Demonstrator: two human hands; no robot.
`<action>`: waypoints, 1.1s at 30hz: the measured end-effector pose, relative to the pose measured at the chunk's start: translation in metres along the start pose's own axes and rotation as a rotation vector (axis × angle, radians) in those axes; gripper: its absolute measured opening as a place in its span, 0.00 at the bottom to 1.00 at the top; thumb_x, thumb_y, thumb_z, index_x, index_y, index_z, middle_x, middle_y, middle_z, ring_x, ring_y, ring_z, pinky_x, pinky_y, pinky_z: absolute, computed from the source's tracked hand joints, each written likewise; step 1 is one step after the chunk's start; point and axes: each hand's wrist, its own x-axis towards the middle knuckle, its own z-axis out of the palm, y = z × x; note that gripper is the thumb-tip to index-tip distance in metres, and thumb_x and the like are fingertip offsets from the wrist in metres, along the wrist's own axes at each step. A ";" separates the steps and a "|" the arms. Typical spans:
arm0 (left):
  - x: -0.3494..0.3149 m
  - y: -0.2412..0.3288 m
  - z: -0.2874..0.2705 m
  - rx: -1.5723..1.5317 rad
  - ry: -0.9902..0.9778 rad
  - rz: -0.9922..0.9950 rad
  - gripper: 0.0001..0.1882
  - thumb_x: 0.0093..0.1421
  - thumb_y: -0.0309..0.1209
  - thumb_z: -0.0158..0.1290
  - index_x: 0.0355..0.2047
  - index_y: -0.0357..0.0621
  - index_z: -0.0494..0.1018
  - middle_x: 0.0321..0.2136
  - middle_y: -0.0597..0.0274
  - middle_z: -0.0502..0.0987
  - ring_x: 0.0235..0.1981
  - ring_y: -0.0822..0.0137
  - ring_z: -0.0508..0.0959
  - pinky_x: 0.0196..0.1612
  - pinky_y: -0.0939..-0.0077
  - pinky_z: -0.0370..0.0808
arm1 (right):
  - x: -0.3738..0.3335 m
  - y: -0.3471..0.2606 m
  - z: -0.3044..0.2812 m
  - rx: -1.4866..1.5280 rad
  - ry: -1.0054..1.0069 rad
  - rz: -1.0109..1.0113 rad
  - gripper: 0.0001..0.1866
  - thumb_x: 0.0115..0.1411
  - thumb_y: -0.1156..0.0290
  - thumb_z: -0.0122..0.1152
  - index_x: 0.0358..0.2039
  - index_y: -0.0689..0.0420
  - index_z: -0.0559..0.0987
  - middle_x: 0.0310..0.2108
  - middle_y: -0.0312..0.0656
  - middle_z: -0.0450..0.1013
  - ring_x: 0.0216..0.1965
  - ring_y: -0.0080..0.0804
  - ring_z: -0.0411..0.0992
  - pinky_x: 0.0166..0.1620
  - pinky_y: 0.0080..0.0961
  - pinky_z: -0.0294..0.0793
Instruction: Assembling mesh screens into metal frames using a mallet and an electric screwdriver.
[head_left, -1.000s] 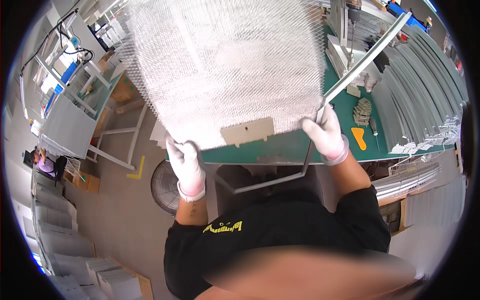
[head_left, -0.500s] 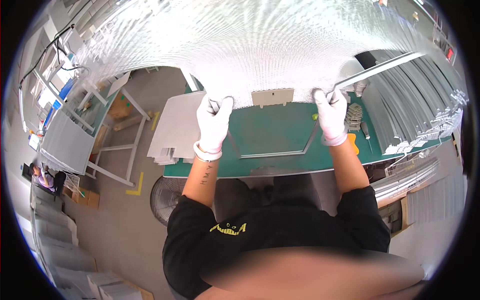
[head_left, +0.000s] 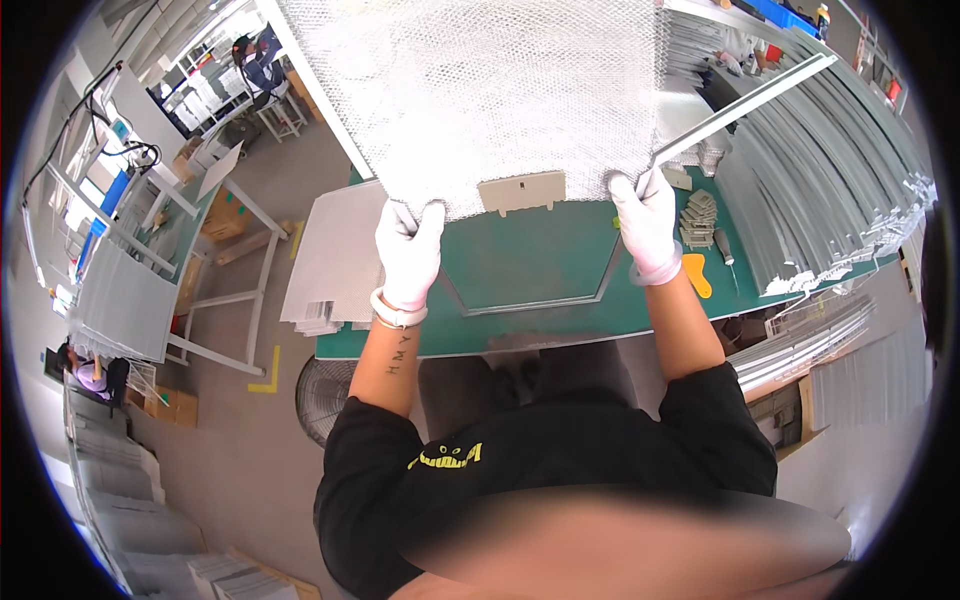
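Both of my hands wear white gloves and are closed on the near corners of a silvery mesh sheet (head_left: 500, 90) held above the bench. My left hand (head_left: 408, 258) pinches the left corner, and my right hand (head_left: 648, 228) grips the right one, fingers partly hidden. A beige plate with small tabs (head_left: 523, 193) sits at the sheet's near edge, between the hands. Pale bars slant away beyond each hand, a left bar (head_left: 315, 90) and a right bar (head_left: 745, 110); whether they join the sheet is unclear. Below, a thin rectangular metal frame (head_left: 530, 308) lies on the green bench top (head_left: 400, 345).
Right of my right hand are a pile of beige plates (head_left: 698, 218), a screwdriver (head_left: 724, 245) and a yellow tool (head_left: 697, 276). Long grey strips (head_left: 810, 180) are stacked farther right. White panels (head_left: 335, 245) lie at left, with a fan (head_left: 325, 400) below. People sit in the left background.
The mesh sheet, spread wide and billowing across the top before, now looks narrower and flatter. The plate and both hands appear slightly farther left, as the view has shifted. Both hands keep their grip.
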 end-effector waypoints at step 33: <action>0.007 0.024 -0.002 -0.016 0.000 -0.018 0.05 0.61 0.20 0.59 0.34 0.41 0.74 0.22 0.77 0.67 0.22 0.86 0.62 0.26 0.88 0.61 | 0.005 0.013 0.000 0.049 0.042 0.029 0.10 0.63 0.72 0.63 0.32 0.58 0.70 0.24 0.24 0.62 0.27 0.10 0.57 0.29 0.15 0.61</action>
